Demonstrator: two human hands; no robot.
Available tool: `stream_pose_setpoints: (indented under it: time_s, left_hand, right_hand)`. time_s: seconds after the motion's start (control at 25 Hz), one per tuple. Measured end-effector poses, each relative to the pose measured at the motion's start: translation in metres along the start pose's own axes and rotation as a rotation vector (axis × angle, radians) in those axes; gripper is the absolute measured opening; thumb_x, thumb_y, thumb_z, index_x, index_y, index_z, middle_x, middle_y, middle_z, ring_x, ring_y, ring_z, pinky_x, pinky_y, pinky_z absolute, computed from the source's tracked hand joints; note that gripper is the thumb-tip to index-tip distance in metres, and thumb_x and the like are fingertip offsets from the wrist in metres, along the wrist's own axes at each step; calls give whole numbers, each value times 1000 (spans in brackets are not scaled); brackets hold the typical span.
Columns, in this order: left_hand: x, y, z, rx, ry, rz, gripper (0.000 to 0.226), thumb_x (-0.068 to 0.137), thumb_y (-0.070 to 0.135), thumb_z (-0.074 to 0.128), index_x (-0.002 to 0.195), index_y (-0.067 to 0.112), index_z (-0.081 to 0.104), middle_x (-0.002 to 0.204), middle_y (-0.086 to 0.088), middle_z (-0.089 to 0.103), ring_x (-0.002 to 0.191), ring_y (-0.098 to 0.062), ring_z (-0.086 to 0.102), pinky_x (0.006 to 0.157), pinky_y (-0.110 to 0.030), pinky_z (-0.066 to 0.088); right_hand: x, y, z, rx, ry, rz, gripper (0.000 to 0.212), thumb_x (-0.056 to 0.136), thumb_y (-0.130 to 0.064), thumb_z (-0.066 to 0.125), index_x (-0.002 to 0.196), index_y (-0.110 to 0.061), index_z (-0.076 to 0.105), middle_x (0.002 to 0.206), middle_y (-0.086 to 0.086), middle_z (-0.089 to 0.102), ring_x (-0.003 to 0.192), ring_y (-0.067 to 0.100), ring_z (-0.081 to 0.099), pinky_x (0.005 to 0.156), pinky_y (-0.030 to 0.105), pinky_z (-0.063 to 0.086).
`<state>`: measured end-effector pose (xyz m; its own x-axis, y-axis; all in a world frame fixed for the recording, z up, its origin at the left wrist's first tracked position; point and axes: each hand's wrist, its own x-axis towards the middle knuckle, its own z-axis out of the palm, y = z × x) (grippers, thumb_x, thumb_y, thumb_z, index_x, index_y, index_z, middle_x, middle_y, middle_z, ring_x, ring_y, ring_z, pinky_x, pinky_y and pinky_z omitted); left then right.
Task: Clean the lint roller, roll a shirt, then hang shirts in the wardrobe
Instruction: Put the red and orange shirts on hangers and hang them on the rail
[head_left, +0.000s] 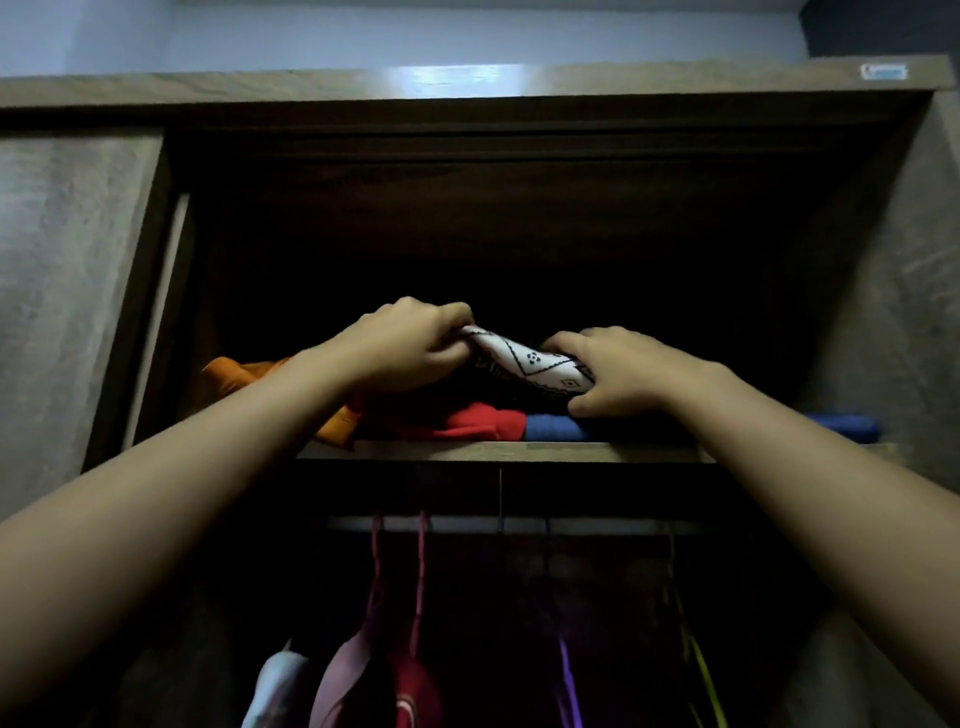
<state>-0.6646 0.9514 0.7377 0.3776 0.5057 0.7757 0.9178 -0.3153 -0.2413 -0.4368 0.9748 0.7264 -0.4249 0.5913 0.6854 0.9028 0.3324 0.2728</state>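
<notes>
A rolled white shirt with a black geometric pattern (530, 364) lies on the wardrobe's upper shelf (498, 451), on top of other folded clothes. My left hand (410, 343) grips its left end with curled fingers. My right hand (618, 371) grips its right end, thumb underneath. Both arms reach up from below into the dark compartment. The back of the shelf is too dark to see.
On the shelf lie an orange garment (244, 379), a red one (483, 423) and a blue one (556, 428). Below, a rail (597, 525) carries hangers with a pink shirt (353, 670), a red shirt (415, 696) and several dark garments. A sliding door (67, 291) stands at left.
</notes>
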Motion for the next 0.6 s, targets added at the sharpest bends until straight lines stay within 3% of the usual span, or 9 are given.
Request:
stream_pose_setpoints:
  time_s: [0.08, 0.2, 0.32, 0.44, 0.6]
  left_hand:
    - [2, -3, 0, 20, -156, 19, 43, 72, 46, 57, 112, 33, 49, 104, 0, 59, 97, -24, 57, 85, -40, 50]
    - [4, -6, 7, 45, -292, -35, 64, 73, 41, 66, 132, 35, 40, 125, -4, 51, 111, -25, 52, 92, -37, 45]
    - [7, -9, 15, -1, -234, -86, 57, 73, 44, 62, 127, 42, 45, 122, -5, 54, 110, -27, 54, 91, -36, 45]
    - [12, -12, 13, 34, -60, -86, 37, 79, 40, 55, 116, 44, 53, 118, -3, 56, 111, -29, 54, 95, -50, 43]
    - [15, -7, 9, 119, -137, -108, 40, 81, 30, 56, 118, 45, 50, 119, 0, 59, 112, -27, 54, 94, -53, 34]
  right_hand:
    - [8, 2, 5, 38, -14, 12, 59, 70, -29, 63, 125, -35, 45, 119, 5, 61, 106, 27, 58, 88, 41, 51]
    - [16, 3, 9, 43, -57, 18, 47, 79, -23, 61, 123, -32, 52, 115, 5, 63, 102, 26, 60, 80, 29, 47]
    - [24, 2, 14, -7, -118, 9, 45, 83, -18, 56, 125, -34, 51, 117, 5, 62, 103, 26, 59, 78, 30, 45]
    - [28, -2, 18, -134, -18, 0, 33, 85, -24, 55, 117, -32, 55, 115, 9, 61, 103, 32, 59, 72, 34, 44]
    - [30, 3, 24, -95, -66, 18, 31, 82, -32, 60, 113, -27, 57, 113, 10, 62, 103, 33, 59, 74, 33, 44]
